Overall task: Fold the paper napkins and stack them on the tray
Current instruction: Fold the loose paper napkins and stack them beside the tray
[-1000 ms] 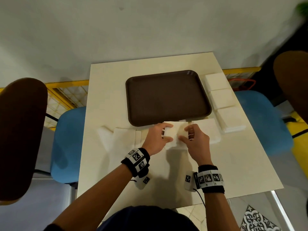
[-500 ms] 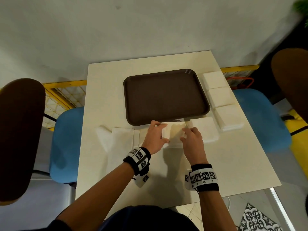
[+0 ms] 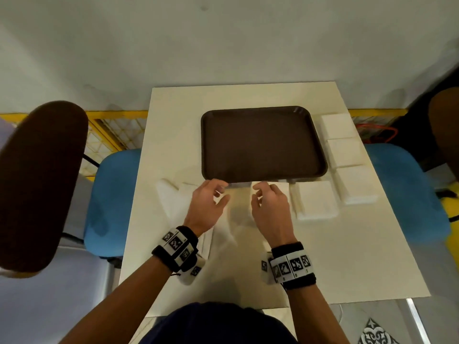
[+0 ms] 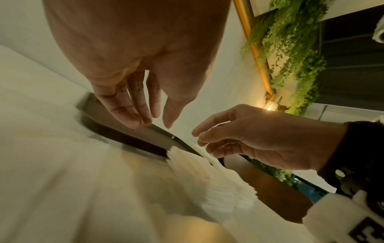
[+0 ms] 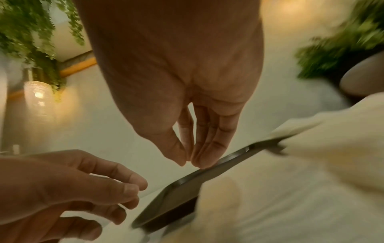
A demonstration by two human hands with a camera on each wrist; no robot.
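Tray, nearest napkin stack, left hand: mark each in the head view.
tray [image 3: 260, 142]: head view, bare middle of its floor.
nearest napkin stack [image 3: 316, 201]: head view, top sheet centre.
left hand [image 3: 207, 203]: head view, back of the hand.

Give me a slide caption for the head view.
Both hands hover over a napkin near the empty tray, stacks alongside.

Brown tray and white paper napkins on a cream table.

Lay flat at the table's middle: dark brown tray [image 3: 260, 142], rounded corners, raised rim, nothing on it. Stood in a row just right of it: three stacks of white napkins [image 3: 345, 155]. Sat at the tray's near right corner: a fourth stack [image 3: 315, 201]. Spread thin and unfolded along the near rim, partly under the hands: one napkin [image 3: 238, 202], outline blurred.
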